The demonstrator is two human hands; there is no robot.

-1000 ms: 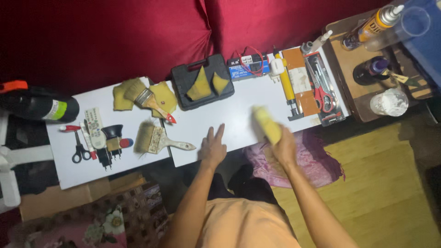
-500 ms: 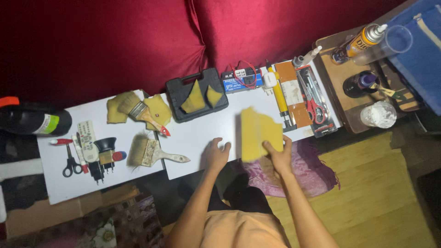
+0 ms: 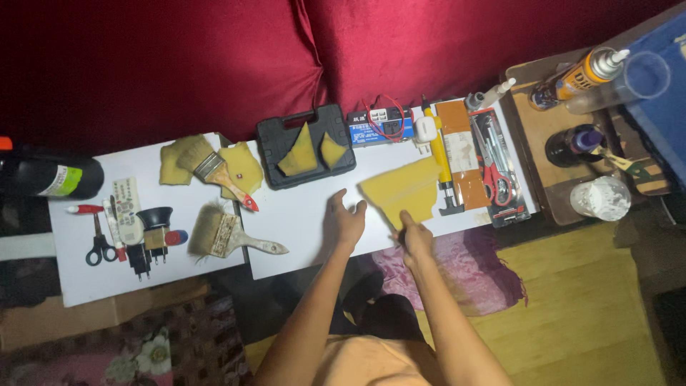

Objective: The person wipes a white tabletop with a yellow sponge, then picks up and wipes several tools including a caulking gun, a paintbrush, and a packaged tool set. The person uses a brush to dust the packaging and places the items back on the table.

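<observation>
While the left hand [image 3: 344, 221] rests flat on the white surface [image 3: 300, 214] at the centre of the frame, fingers spread and holding nothing, the right hand [image 3: 414, 239] pinches the lower edge of a yellow sheet [image 3: 401, 191]. Its grip is narrow, closed on that edge. The sheet lies spread on the surface just right of centre, its left corner just beside the left hand's fingertips and its right edge next to a yellow tool [image 3: 441, 168]. Above the left hand sits a black case [image 3: 271, 143] with two yellow wedges in it. To the left lie two brushes, one [image 3: 214, 171] on yellow scraps and one [image 3: 232, 236] below it. At the far left are scissors [image 3: 96, 243] and a black bottle [image 3: 43, 179]. Red-handled pliers [image 3: 493, 168] lie in a pack at the right, and a white cup [image 3: 600, 198] stands at the far right. A red cushion [image 3: 214, 57] fills the top of the frame.
</observation>
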